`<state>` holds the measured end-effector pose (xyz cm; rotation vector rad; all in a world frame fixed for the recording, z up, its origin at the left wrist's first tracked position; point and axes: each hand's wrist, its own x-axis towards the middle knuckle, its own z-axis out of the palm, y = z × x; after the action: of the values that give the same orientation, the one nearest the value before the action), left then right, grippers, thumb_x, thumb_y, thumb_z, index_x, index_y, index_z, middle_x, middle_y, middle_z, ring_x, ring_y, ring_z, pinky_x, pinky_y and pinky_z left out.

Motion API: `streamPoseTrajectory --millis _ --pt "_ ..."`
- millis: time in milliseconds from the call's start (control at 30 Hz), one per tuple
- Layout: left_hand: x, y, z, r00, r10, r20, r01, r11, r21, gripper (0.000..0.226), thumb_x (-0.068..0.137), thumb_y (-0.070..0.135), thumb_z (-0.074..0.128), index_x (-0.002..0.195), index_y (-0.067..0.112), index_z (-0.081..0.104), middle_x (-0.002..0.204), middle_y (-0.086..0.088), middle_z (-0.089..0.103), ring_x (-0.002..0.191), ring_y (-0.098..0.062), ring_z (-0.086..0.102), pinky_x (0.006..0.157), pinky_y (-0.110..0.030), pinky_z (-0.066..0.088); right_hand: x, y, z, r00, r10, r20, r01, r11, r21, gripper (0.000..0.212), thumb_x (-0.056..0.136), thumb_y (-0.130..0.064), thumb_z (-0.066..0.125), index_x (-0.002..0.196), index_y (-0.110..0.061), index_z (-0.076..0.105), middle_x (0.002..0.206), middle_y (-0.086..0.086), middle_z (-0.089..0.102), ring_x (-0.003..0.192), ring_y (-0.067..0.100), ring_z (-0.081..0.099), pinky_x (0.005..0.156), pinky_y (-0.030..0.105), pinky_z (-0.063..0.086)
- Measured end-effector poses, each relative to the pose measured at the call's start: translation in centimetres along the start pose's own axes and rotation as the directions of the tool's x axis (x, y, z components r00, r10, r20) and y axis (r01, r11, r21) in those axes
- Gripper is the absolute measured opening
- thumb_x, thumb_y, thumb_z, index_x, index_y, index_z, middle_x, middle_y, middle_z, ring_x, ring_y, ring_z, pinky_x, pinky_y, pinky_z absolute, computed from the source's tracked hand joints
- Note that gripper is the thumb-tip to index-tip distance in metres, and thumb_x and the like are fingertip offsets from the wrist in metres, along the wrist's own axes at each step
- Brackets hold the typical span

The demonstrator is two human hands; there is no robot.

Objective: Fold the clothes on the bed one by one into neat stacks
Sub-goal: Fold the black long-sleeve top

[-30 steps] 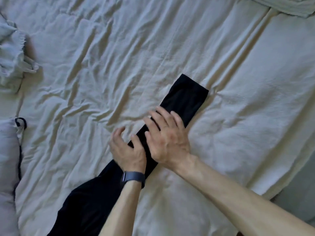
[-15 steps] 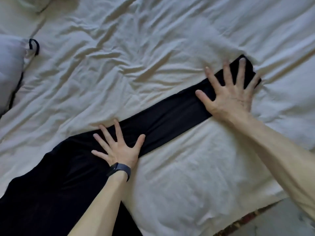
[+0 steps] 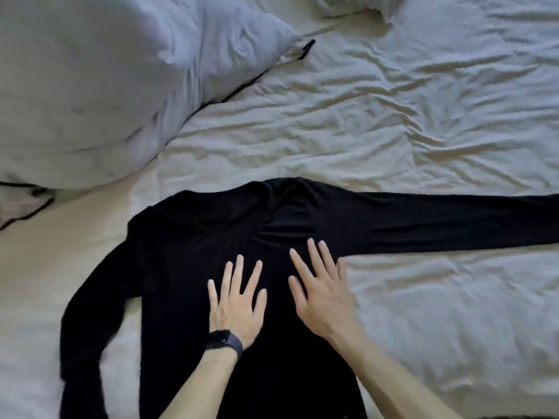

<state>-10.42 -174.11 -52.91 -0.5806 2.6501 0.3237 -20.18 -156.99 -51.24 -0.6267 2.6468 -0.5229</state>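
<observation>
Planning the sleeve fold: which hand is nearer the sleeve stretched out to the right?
Right. The right hand lies at the base of the outstretched sleeve; the left hand rests mid-chest, farther away.

Shirt [image 3: 187,243] on bed [image 3: 393,131]; pillow [image 3: 90,86] behind it, left; bunched cloth [image 3: 357,4] far behind; sleeve [image 3: 453,219] stretched right.

Black shirt [image 3: 193,243]: soft matt cloth, smooth, few folds near collar. Bed sheet [image 3: 393,122]: pale cream cloth, matt, heavily creased. Pillow [image 3: 90,86]: grey-lilac cloth, matt, dark piping. Wristband [image 3: 225,343]: dark, smooth, slight sheen.
</observation>
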Motion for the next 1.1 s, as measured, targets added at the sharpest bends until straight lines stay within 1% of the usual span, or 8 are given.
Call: streamPoseTrajectory --millis 200,400,500,600,700,800,933,1100 --pt "-7.0 -17.8 0.0 0.994 -0.01 -0.107 0.014 0.999 0.042 0.063 0.099 0.054 0.032 0.158 0.042 0.015 0.169 0.001 0.005 0.155 -0.022 0.008 0.12 -0.059 0.012 1.6 -14.5 8.8 0.984 -0.145 0.103 0.155 0.983 -0.102 0.063 0.103 -0.059 0.028 0.161 -0.033 0.023 0.17 0.006 0.007 0.158 0.024 -0.004 0.124 0.058 0.013" --pt "-12.6 -29.2 0.4 0.817 -0.523 -0.244 0.472 0.849 -0.239 0.075 0.087 0.056 0.054 0.154 0.024 0.038 0.159 -0.013 0.031 0.144 -0.037 0.032 0.111 -0.062 0.028 2.5 -23.8 13.4 0.987 -0.15 0.066 0.158 0.978 -0.139 0.064 0.102 -0.059 0.035 0.159 -0.031 0.029 0.171 0.008 0.007 0.158 0.026 -0.004 0.121 0.063 0.005" --pt "-14.0 -32.3 -0.2 0.769 -0.635 -0.075 0.596 0.755 -0.275 0.07 0.077 0.061 0.074 0.124 0.011 0.059 0.12 -0.014 0.056 0.108 -0.038 0.053 0.087 -0.049 0.046 2.3 -26.0 14.8 0.981 -0.122 0.15 0.149 0.971 -0.187 0.068 0.102 -0.061 0.036 0.161 -0.033 0.018 0.171 0.004 -0.003 0.156 0.026 -0.014 0.119 0.065 -0.002" --pt "-13.6 -33.5 -1.9 0.828 -0.492 0.268 0.559 0.756 -0.34 0.042 0.085 0.053 0.067 0.096 0.012 0.063 0.103 -0.003 0.057 0.104 -0.028 0.053 0.088 -0.036 0.043 2.6 -26.2 15.7 0.966 -0.041 0.254 0.114 0.953 -0.279 0.075 0.101 -0.067 0.024 0.162 -0.034 -0.004 0.168 0.0 -0.024 0.151 0.025 -0.03 0.119 0.066 -0.009" --pt "-12.2 -36.5 -5.2 0.763 -0.331 0.556 0.646 0.362 -0.672 0.032 0.07 0.032 0.079 0.092 0.012 0.068 0.088 -0.002 0.069 0.091 -0.025 0.066 0.077 -0.03 0.049 2.8 -26.3 15.7 0.956 -0.007 0.294 0.097 0.951 -0.293 0.075 0.101 -0.068 0.021 0.161 -0.035 -0.01 0.166 -0.002 -0.029 0.15 0.024 -0.034 0.119 0.066 -0.011" --pt "-11.7 -41.4 -9.3 0.79 -0.129 0.599 0.606 0.017 -0.796 0.065 0.046 0.034 0.096 0.101 0.01 0.072 0.095 -0.007 0.074 0.088 -0.019 0.07 0.08 -0.026 0.054 2.9 -26.6 15.5 0.95 -0.001 0.311 0.099 0.95 -0.297 0.076 0.101 -0.068 0.022 0.161 -0.035 -0.011 0.165 -0.003 -0.03 0.149 0.023 -0.035 0.119 0.065 -0.012" --pt "-11.2 -49.7 -14.6 0.826 -0.3 0.476 0.556 0.302 -0.774 0.082 0.031 0.065 0.092 0.094 0.017 0.07 0.083 0.004 0.075 0.073 -0.009 0.069 0.064 -0.018 0.05 3.0 -26.9 15.5 0.95 0.023 0.311 0.087 0.938 -0.335 0.076 0.1 -0.07 0.02 0.16 -0.036 -0.011 0.166 -0.002 -0.028 0.15 0.024 -0.033 0.118 0.066 -0.011" --pt "-9.4 -56.5 -16.3 0.785 -0.596 0.169 0.601 0.665 -0.444 0.024 0.076 0.04 0.084 0.086 0.029 0.065 0.09 0.002 0.071 0.08 -0.021 0.064 0.06 -0.029 0.043 2.8 -28.0 14.7 0.95 0.068 0.305 0.038 0.944 -0.327 0.076 0.099 -0.07 0.026 0.161 -0.039 -0.005 0.168 -0.003 -0.023 0.152 0.024 -0.028 0.119 0.065 -0.008"
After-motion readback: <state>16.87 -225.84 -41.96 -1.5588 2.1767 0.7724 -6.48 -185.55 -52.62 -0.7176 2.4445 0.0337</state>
